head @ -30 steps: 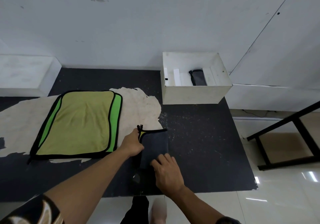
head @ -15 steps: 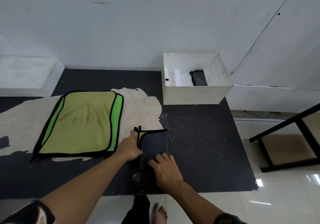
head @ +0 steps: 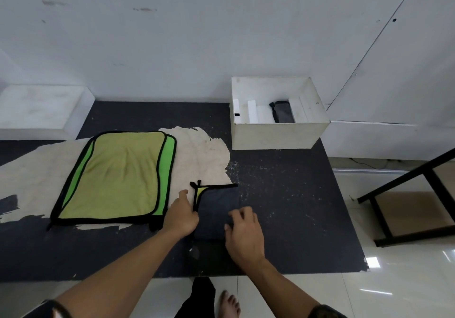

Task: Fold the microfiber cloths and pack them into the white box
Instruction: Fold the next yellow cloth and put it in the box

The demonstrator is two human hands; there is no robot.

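Cloth (head: 218,209), dark and folded small, lies on the mat (head: 283,207) just in front of me. My right hand (head: 242,236) has its fingers curled onto the near right corner, gripping it. My left hand (head: 181,215) lies against the left edge; whether it pinches there I cannot tell. If I lift by one corner, I judge the layers would slide and the fold fall open. Green cloths (head: 118,177) lie flat to the left, unfolded. Farthest, the box (head: 278,135) holds one packed cloth (head: 283,112); a careless drop could knock it over.
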